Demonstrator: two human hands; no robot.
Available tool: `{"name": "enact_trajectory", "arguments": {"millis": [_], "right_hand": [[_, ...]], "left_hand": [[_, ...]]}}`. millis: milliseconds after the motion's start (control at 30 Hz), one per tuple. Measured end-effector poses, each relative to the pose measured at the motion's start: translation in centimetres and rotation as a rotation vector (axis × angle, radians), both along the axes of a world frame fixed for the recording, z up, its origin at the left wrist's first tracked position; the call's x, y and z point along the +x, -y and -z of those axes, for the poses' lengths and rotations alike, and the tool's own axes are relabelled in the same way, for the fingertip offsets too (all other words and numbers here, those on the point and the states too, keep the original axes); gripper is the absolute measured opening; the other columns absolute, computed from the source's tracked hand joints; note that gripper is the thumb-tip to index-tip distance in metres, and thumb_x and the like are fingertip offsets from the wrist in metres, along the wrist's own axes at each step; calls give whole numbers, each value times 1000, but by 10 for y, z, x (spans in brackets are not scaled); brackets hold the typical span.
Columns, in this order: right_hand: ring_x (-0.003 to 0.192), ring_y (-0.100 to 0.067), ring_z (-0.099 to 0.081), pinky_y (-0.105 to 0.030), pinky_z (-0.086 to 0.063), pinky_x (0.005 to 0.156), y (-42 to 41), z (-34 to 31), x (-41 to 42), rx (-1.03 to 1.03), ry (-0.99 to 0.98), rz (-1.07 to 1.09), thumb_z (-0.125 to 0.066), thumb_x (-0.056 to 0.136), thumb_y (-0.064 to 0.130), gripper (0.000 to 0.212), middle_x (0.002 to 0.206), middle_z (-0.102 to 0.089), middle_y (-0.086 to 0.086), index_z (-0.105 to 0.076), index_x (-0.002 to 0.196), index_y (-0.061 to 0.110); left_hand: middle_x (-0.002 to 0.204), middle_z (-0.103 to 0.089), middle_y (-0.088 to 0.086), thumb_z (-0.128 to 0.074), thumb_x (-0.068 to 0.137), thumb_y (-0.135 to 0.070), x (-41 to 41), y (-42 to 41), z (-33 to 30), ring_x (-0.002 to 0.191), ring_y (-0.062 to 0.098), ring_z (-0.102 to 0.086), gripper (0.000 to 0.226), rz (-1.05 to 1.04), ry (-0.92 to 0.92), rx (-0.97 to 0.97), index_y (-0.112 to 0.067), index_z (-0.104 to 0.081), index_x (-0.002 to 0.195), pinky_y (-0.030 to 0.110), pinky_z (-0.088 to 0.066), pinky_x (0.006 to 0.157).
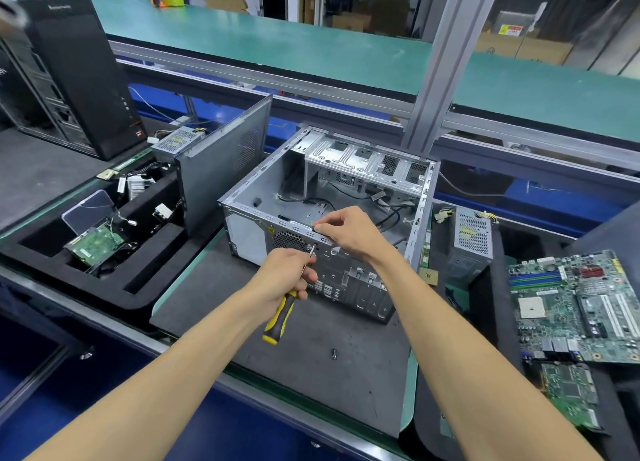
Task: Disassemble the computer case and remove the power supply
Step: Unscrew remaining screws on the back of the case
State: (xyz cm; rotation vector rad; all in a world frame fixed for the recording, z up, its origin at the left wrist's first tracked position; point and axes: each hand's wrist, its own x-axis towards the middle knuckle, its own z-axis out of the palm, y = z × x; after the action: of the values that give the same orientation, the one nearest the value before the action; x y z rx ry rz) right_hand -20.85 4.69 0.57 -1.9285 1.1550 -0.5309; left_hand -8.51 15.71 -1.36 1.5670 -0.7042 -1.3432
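An open grey computer case (259, 183) lies on its side on a dark mat (311, 374), rear panel toward me, its inside holding only loose cables. My left hand (282, 275) grips a yellow-and-black screwdriver (278, 318). Its thin shaft points up at the rear panel beside the round fan grille (289, 240). My right hand (346, 230) pinches the top rear edge of the case, fingers curled over the rim. A grey power supply (472, 239) stands on the black foam to the right of the case. Another power supply (176, 142) sits behind the leaning side panel (221, 162).
A small screw (334, 354) lies on the mat near me. Two motherboards (571, 304) rest at the right. A black foam tray (104, 280) at the left holds a hard drive and small parts. A black tower (76, 72) stands far left. A green conveyor (311, 52) runs behind.
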Motion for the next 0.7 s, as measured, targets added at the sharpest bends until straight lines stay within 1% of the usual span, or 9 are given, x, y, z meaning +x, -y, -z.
{"name": "enact_trajectory", "arguments": {"millis": [100,167,233,333,433,467,533,600,700], "right_hand": [[46,1,-48,-10,-40,49,0,0,0,-3,4,2,-67,95,20,16,68,-66,4,-79,101,11],[45,1,-46,-10,-40,48,0,1,0,-2,5,-3,-67,95,20,16,71,-69,-1,-79,101,11],[47,-1,-47,-12,-40,49,0,1,0,-5,1,-2,-67,95,20,16,76,-72,-11,-80,100,12],[47,-2,-47,-12,-41,50,0,2,0,-11,3,5,-67,95,21,15,74,-71,-9,-80,99,13],[47,-3,-46,-13,-41,49,0,2,0,-14,2,2,-67,95,22,14,80,-74,-14,-79,96,16],[46,-1,-46,-13,-40,49,1,3,0,-11,2,3,-67,95,22,14,78,-74,-12,-79,97,15],[42,0,-43,-11,-37,46,1,3,-1,-1,9,5,-67,95,22,16,65,-68,-2,-80,98,13],[41,0,-40,-11,-34,45,1,4,-1,-1,15,7,-67,95,22,17,59,-62,2,-80,98,12],[39,-1,-39,-11,-33,45,2,4,-1,0,20,3,-67,96,22,17,56,-60,7,-80,98,11]], "left_hand": [[59,-64,6,-52,102,-21,-2,4,-2,36,11,-29,17,-19,-11,-10,-6,-58,104,22,-35,37],[59,-68,6,-57,101,-24,-2,6,-5,36,12,-34,18,-31,9,-11,-7,-59,104,23,-39,38],[65,-69,8,-59,100,-21,-2,8,-7,38,14,-42,16,-58,-3,-10,-5,-60,103,25,-42,39],[77,-68,10,-64,97,-16,0,15,-10,45,15,-49,15,-101,-32,21,-2,-65,101,22,-42,39],[78,-64,9,-67,94,-13,4,21,-15,42,11,-44,9,-90,-122,86,-5,-64,92,16,-33,35],[76,-62,7,-66,95,-13,5,22,-15,38,9,-41,9,-75,-174,112,-7,-62,89,15,-29,33],[73,-58,2,-64,96,-14,6,23,-15,34,5,-35,13,-46,-271,157,-11,-58,85,14,-23,31],[68,-56,-1,-64,97,-16,6,23,-13,36,5,-33,14,-43,-357,190,-12,-57,84,14,-22,30],[62,-55,-3,-66,95,-19,5,21,-9,40,5,-31,18,-68,-466,209,-12,-57,82,14,-21,30]]}}
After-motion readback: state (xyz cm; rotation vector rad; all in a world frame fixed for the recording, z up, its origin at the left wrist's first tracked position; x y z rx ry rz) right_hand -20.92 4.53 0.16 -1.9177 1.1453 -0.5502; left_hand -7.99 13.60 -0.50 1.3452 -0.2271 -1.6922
